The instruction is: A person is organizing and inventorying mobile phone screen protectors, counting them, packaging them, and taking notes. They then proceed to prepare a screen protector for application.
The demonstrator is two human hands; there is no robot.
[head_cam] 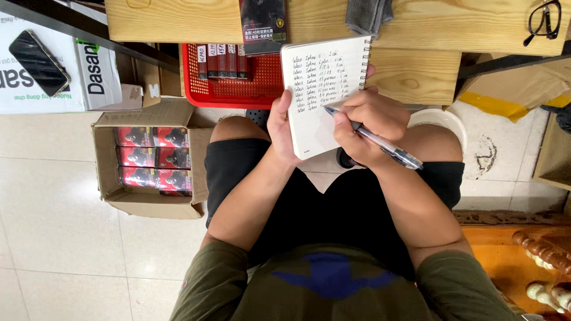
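Near cam, 6 o'clock: person seated, olive shirt w/ blue print, black shorts, knees apart.
L hand (281,128): gripping spiral notepad (324,92) from its left edge, thumb on page, fingers hidden behind.
R hand (370,122): closed round pen (372,138), writing grip, tip touching page approx mid-height, right side of the written block.
Notepad: held up over knees at frame centre, tilted, spiral at right edge, handwritten lines fill upper half, lower half blank.
9 o'clock: open cardboard box (148,157) on tiled floor, rows of red/black small packs inside.
11 o'clock: red plastic basket (238,83) w/ dark red packs, just beyond notepad.
10 o'clock: phone (39,62) lying on white carton.
12 o'clock: wooden bench (416,24), grey cloth (369,15) on it.
1 o'clock: black glasses (544,21) on bench, far right.
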